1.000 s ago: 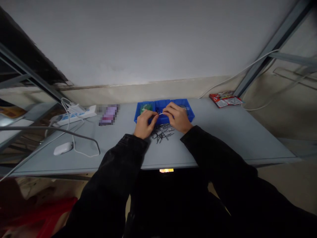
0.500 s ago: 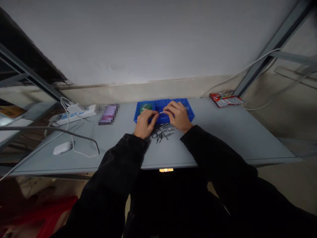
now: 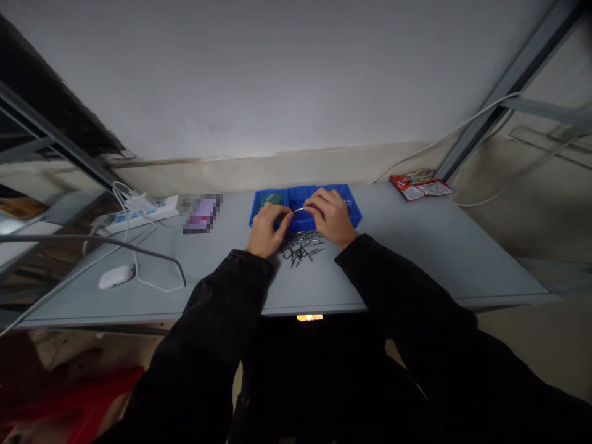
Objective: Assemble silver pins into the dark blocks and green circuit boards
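Between my two hands a thin metal pin (image 3: pixel 299 209) is stretched, silvery and roughly level. My left hand (image 3: pixel 268 231) pinches its left end between thumb and fingers, and my right hand (image 3: pixel 333 219) pinches the other end. Both hands are over the front edge of a row of blue plastic bins (image 3: pixel 303 223). Inside the left bin is something green (image 3: pixel 274 198), partly covered by my left hand. A pile of similar thin metal pins (image 3: pixel 301 251) lies on the grey table just in front of the bins, below my hands.
On the left of the table (image 3: pixel 416 265) are a blurred-out phone (image 3: pixel 202 213), a white power strip (image 3: pixel 155 209) with cables and a white earbud case (image 3: pixel 116 276). A red snack packet (image 3: pixel 420 186) lies at the back right. A wall rises behind.
Both hands keep their pinch on the pin and have hardly moved. The whole view has shifted very slightly.
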Demonstrator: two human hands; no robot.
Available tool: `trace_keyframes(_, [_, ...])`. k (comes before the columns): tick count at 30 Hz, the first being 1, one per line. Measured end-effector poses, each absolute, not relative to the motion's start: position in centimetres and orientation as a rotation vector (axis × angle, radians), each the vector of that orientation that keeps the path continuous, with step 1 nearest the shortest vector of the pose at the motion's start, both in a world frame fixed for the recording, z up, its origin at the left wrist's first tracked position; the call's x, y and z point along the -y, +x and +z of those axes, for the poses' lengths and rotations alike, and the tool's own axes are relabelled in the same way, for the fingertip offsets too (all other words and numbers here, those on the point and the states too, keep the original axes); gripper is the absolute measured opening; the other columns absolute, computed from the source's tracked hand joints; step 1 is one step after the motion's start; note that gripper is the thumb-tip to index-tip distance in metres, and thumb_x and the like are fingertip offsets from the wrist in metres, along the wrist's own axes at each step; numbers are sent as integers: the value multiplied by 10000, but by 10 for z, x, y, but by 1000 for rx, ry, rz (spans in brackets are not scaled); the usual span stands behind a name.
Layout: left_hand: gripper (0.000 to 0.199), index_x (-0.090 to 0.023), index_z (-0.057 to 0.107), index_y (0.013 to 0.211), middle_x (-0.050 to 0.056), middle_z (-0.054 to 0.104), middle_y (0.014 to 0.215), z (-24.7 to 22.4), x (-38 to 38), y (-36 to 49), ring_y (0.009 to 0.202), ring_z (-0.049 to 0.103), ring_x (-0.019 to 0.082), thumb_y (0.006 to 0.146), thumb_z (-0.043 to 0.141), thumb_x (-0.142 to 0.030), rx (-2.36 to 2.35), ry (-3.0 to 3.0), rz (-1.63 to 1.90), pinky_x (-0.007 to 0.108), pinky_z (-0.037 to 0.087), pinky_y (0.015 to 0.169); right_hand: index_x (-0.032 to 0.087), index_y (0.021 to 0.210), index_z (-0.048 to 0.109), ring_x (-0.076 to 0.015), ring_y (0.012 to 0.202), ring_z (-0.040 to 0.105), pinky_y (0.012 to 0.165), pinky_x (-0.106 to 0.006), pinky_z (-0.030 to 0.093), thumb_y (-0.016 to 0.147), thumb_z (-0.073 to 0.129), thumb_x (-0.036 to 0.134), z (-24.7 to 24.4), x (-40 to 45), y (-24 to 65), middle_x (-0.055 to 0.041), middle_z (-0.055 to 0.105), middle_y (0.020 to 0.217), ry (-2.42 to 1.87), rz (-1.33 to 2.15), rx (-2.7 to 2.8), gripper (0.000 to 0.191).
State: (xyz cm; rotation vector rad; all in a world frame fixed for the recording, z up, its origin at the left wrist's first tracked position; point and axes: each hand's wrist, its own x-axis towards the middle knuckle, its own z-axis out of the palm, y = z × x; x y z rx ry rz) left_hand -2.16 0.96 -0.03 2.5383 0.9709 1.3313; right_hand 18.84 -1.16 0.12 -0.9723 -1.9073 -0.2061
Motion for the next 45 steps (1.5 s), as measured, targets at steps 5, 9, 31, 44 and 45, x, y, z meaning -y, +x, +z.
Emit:
trace_keyframes(5, [209, -185, 690, 958, 32, 704, 890, -1, -10, -21, 869, 618, 190, 1034, 568, -337, -967, 2545, 1329, 385, 536, 846, 206, 939, 670, -215, 873, 600, 832, -390, 404, 1057, 504, 262, 1, 12, 189, -46, 683, 955, -981, -208, 1890, 211])
trace_keyframes(9, [213, -190, 694, 960, 31, 712, 893, -1, -11, -22, 873, 620, 194, 1036, 570, -346, -934, 2559, 1352, 390, 536, 853, 205, 951, 677, -206, 857, 609, 834, -388, 401, 1041, 528, 244, 1, 13, 189, -43, 699, 967, -982, -169, 1900, 178])
trace_keyframes(31, [227, -199, 696, 997, 40, 715, 929, -1, -6, -18, 895, 623, 201, 1047, 533, -348, -853, 2625, 1286, 419, 526, 880, 202, 684, 514, -169, 695, 508, 776, -356, 311, 1108, 381, 378, -2, 14, 173, -7, 599, 685, -1110, -166, 1971, 478])
trace_keyframes(44, [239, -198, 693, 955, 37, 721, 897, 2, -12, -24, 903, 619, 225, 1041, 550, -370, -996, 2616, 1310, 415, 500, 855, 202, 863, 750, -194, 880, 704, 855, -359, 464, 983, 656, 228, 7, 11, 187, -28, 776, 919, -916, 53, 1850, 154])
trace_keyframes(45, [239, -198, 693, 952, 37, 721, 895, 1, -12, -24, 904, 620, 227, 1039, 552, -370, -1000, 2617, 1312, 414, 498, 853, 206, 875, 756, -197, 896, 713, 865, -362, 484, 980, 658, 223, 8, 11, 188, -31, 782, 938, -907, 87, 1849, 145])
